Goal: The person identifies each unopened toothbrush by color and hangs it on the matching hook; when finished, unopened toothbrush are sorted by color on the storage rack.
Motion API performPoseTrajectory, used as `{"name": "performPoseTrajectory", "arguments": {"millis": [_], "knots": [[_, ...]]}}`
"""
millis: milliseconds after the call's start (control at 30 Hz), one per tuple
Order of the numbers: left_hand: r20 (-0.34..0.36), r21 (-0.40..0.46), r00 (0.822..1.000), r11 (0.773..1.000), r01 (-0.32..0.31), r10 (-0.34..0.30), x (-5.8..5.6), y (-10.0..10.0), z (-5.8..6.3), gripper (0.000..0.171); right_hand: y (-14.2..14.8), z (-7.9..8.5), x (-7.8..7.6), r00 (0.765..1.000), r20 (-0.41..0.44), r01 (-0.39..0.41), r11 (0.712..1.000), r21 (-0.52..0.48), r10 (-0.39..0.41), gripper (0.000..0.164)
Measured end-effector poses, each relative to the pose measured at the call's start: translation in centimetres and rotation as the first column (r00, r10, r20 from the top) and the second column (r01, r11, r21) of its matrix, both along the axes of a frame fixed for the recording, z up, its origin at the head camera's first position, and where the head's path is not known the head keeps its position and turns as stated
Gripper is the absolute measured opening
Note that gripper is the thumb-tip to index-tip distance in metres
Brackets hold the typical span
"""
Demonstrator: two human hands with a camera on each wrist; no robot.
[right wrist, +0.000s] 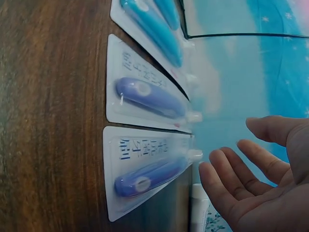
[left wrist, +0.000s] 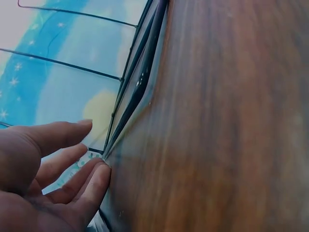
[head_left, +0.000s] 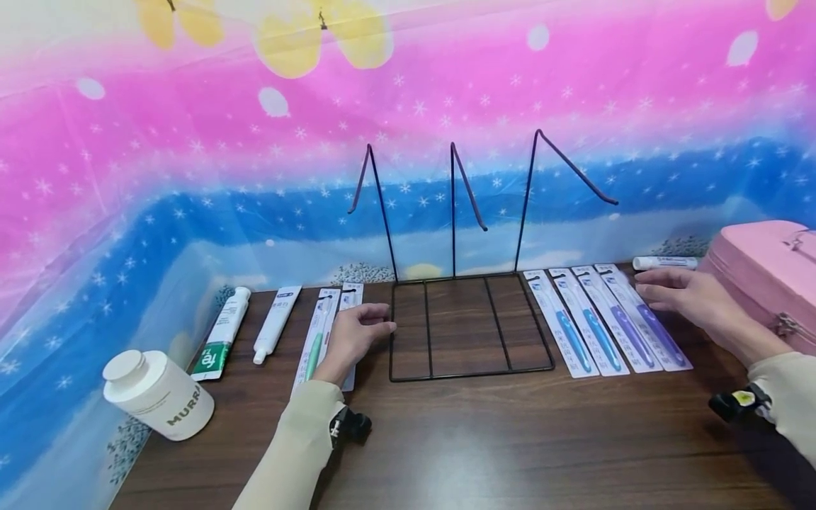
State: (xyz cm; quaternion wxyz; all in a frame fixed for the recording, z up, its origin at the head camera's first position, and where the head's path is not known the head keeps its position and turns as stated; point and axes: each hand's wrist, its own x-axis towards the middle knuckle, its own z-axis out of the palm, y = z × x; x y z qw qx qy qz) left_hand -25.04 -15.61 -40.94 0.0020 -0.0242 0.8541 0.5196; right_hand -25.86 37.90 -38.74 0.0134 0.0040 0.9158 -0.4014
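A black wire rack [head_left: 454, 212] stands on the brown table, its three bent arms rising at the back. My left hand [head_left: 357, 338] is beside the rack's left edge, fingers loosely bent and holding nothing. It partly covers two packaged toothbrushes, one with a green handle [head_left: 314, 354]. In the left wrist view, thumb and fingers [left wrist: 99, 181] are apart, close to the rack's base. My right hand [head_left: 691, 301] hovers by the top of a purple toothbrush pack [head_left: 659, 333], the rightmost of several. The right wrist view shows its relaxed fingers [right wrist: 227, 176] spread, with nothing in them.
At left lie a green-and-white tube [head_left: 219, 336] and a white tube [head_left: 277, 322], with a white bottle [head_left: 159, 397] nearer. A pink case [head_left: 765, 276] stands at right, beside another small tube [head_left: 666, 263]. A colourful printed cloth [head_left: 287, 177] hangs behind the table.
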Motion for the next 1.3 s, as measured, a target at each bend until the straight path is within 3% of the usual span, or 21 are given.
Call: {"name": "performPoseTrajectory", "arguments": {"millis": [267, 500, 800, 1033, 1300], "knots": [[-0.009, -0.099, 1.000, 0.995, -0.002, 0.001, -0.3, 0.5, -0.2, 0.034, -0.3, -0.4, -0.3, 1.000, -0.004, -0.013, 0.997, 0.077, 0.013, 0.067], [-0.040, -0.128, 0.999, 0.992, -0.007, 0.002, -0.6, 0.4, -0.3, 0.033, -0.3, -0.1, -0.5, 0.999, -0.037, -0.014, 0.981, 0.191, 0.021, 0.067], [-0.050, -0.169, 0.998, 0.985, 0.025, -0.034, -0.7, 0.5, -0.4, 0.027, 0.2, -1.0, -1.2, 0.999, -0.043, -0.017, 0.965, 0.261, 0.029, 0.057], [-0.044, -0.180, 0.998, 0.983, 0.025, -0.034, -0.8, 0.4, -0.5, 0.026, 0.3, -1.6, -2.1, 0.999, -0.028, -0.027, 0.960, 0.279, 0.036, 0.068], [-0.035, -0.183, 0.999, 0.983, 0.010, -0.017, -0.8, 0.5, -0.5, 0.026, 0.2, -1.8, -3.1, 0.999, 0.034, -0.001, 0.961, 0.277, -0.009, 0.074]]}}
